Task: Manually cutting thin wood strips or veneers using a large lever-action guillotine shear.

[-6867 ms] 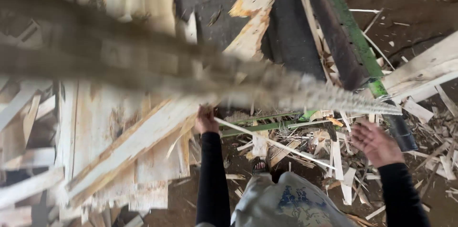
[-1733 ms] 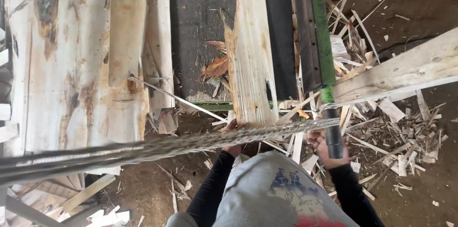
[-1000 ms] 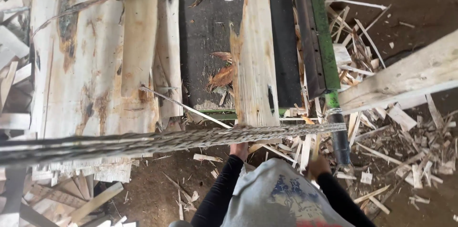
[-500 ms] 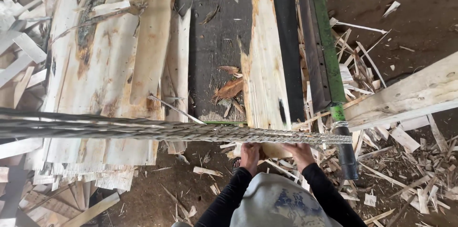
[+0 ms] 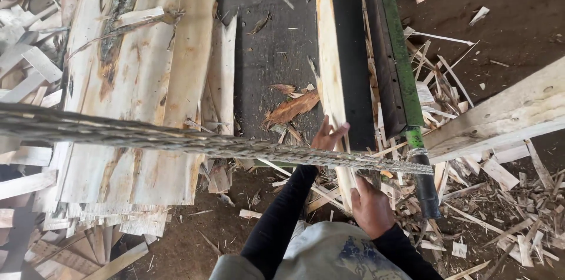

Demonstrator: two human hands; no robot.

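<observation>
A long pale wood sheet [image 5: 331,56] stands tilted on edge on the dark conveyor belt [image 5: 276,50]. My left hand [image 5: 327,135] presses against its left face with fingers spread. My right hand [image 5: 372,206] grips the sheet's near end from below. A thick twisted rope [image 5: 176,142] stretches across the view in front of both arms.
A stack of wide veneer sheets [image 5: 135,80] lies to the left of the belt. A green metal rail [image 5: 400,68] runs along the belt's right side. A thick plank [image 5: 500,118] and several splintered wood scraps [image 5: 500,209] cover the dirt floor at right.
The sheet has been turned from lying flat to standing on its edge. My left hand has moved up onto its face; my right hand has come to its near end.
</observation>
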